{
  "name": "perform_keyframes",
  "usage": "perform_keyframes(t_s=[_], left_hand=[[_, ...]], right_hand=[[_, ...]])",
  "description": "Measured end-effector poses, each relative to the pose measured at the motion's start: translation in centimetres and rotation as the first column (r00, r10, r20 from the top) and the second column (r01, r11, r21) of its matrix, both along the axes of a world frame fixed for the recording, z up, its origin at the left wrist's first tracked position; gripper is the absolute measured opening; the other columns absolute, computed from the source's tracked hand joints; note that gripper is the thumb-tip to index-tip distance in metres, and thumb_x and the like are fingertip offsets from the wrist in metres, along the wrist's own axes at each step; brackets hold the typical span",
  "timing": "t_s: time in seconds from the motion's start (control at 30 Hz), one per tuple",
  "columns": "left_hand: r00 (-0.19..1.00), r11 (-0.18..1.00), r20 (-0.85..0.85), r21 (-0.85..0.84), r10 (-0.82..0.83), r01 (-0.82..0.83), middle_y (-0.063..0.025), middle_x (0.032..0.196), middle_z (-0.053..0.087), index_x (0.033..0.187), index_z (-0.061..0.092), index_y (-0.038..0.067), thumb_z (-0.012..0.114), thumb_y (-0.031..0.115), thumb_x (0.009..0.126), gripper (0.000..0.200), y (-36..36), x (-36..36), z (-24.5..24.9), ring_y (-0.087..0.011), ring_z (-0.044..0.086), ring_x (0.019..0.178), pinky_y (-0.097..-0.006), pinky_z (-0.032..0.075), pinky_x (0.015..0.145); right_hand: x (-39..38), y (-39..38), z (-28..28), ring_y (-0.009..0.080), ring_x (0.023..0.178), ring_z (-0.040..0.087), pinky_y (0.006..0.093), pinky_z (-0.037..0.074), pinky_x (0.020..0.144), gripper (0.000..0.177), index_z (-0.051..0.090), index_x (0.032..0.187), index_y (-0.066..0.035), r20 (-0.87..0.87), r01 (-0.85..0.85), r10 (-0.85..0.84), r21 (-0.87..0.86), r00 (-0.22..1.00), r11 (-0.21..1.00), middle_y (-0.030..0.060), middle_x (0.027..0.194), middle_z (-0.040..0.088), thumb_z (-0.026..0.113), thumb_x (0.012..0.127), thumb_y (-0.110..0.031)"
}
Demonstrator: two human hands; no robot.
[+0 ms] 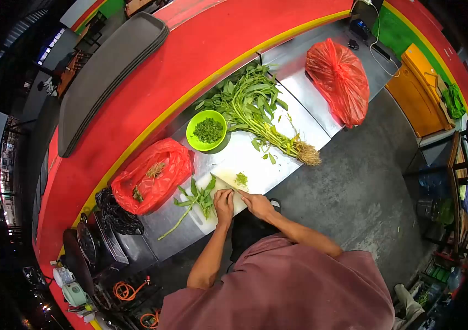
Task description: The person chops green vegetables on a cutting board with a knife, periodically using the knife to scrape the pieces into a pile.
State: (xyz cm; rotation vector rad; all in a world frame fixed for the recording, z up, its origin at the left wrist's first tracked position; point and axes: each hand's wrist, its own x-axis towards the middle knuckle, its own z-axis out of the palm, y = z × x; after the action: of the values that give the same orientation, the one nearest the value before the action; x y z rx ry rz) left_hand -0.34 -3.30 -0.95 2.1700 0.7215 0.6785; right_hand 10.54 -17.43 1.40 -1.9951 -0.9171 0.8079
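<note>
My left hand is closed over leafy green stems on a white cutting board. Leaves and one long stem stick out to the left of it, past the board's edge. My right hand grips a knife, its blade pointing up and left across the board, close to the left fingers. Just beyond the blade lies a small heap of chopped greens. Farther back, a lime-green bowl holds finely chopped greens. The fingers partly hide the knife's handle.
A big bunch of rooted greens lies at the back of the metal counter. An open red plastic bag with scraps is at left, beside a black bag. A tied red bag sits at right. A red wall borders the counter.
</note>
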Motion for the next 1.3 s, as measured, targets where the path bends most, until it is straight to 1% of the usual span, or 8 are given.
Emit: perform_keyframes(t_s=[0.2,0.27,0.33,0.47,0.53,0.87,1.13,1.3], left_hand=[[1.0,1.0,-0.002,0.001,-0.009,0.009,-0.0135,0.097,0.067,0.104,0.077,0.0,0.069,0.005,0.094,0.013,0.0,0.3,0.6,-0.0313,0.065,0.095,-0.0393,0.051,0.087],[1.0,0.997,-0.008,0.071,-0.017,0.018,-0.0129,0.096,0.067,0.104,0.076,0.002,0.07,0.002,0.091,0.014,0.1,0.4,0.7,-0.0315,0.064,0.093,-0.0411,0.051,0.086],[1.0,0.999,-0.011,0.032,-0.023,0.024,-0.0131,0.096,0.067,0.103,0.077,0.003,0.071,0.003,0.091,0.014,0.3,0.5,0.5,-0.0318,0.064,0.093,-0.0412,0.05,0.086],[0.999,0.994,-0.033,0.103,-0.027,0.03,-0.0126,0.096,0.07,0.1,0.077,0.002,0.071,0.006,0.092,0.011,0.5,0.9,0.3,-0.0311,0.066,0.092,-0.0403,0.051,0.084],[1.0,0.995,-0.002,0.091,-0.03,0.031,-0.0125,0.097,0.071,0.1,0.076,0.002,0.071,0.007,0.092,0.01,0.7,0.9,-0.1,-0.0316,0.066,0.093,-0.0407,0.05,0.085],[0.997,0.988,-0.036,0.136,-0.067,0.072,-0.0124,0.095,0.066,0.103,0.076,0.0,0.071,0.005,0.091,0.013,0.5,0.4,0.4,-0.0314,0.062,0.093,-0.0404,0.048,0.084],[0.997,0.989,-0.015,0.13,-0.07,0.071,-0.0137,0.094,0.066,0.101,0.076,-0.001,0.071,0.003,0.09,0.012,0.5,0.5,0.6,-0.032,0.062,0.089,-0.0416,0.049,0.081],[0.999,0.994,-0.013,0.102,-0.045,0.047,-0.0144,0.095,0.068,0.099,0.076,0.0,0.071,0.005,0.09,0.012,0.6,0.4,0.3,-0.0324,0.063,0.092,-0.0414,0.05,0.086]], right_hand=[[1.1,-1.0,0.9,0.0487,0.086,0.069,0.0556,0.053,0.078,0.042,0.059,0.147,-0.017,0.03,0.039,-0.036,-0.097,0.999,0.995,0.0294,0.093,0.07,0.052,0.107,-0.029],[1.3,-1.2,0.9,0.0449,0.077,0.07,0.052,0.053,0.074,0.042,0.059,0.147,-0.017,0.068,0.062,-0.061,-0.013,0.996,0.998,0.0277,0.086,0.07,0.053,0.107,-0.029],[1.2,-1.4,1.2,0.0374,0.065,0.066,0.0478,0.052,0.068,0.041,0.06,0.146,-0.016,-0.071,0.077,-0.077,0.0,0.995,0.997,0.0245,0.074,0.066,0.053,0.108,-0.029],[0.4,-1.6,1.2,0.0306,0.057,0.059,0.0446,0.049,0.063,0.041,0.06,0.146,-0.015,-0.109,0.066,-0.064,0.007,0.992,0.998,0.0211,0.066,0.06,0.053,0.109,-0.029],[0.2,-1.7,2.2,0.0477,0.084,0.068,0.0528,0.053,0.078,0.041,0.059,0.146,-0.019,-0.17,0.041,-0.053,-0.071,0.984,0.997,0.0291,0.088,0.068,0.053,0.107,-0.031],[0.4,-1.7,2.6,0.0487,0.08,0.067,0.0535,0.051,0.075,0.04,0.061,0.144,-0.018,-0.175,0.036,-0.053,-0.098,0.983,0.995,0.0281,0.085,0.068,0.052,0.107,-0.031],[-0.2,-0.4,-0.2,0.0508,0.088,0.067,0.0577,0.053,0.079,0.039,0.062,0.142,-0.017,0.025,0.038,-0.039,0.045,0.999,0.998,0.0308,0.093,0.07,0.054,0.107,-0.032],[0.3,1.1,0.5,0.0519,0.087,0.067,0.0574,0.052,0.079,0.041,0.061,0.144,-0.016,-0.07,0.035,-0.034,0.009,0.997,0.999,0.0322,0.094,0.069,0.052,0.107,-0.032]])
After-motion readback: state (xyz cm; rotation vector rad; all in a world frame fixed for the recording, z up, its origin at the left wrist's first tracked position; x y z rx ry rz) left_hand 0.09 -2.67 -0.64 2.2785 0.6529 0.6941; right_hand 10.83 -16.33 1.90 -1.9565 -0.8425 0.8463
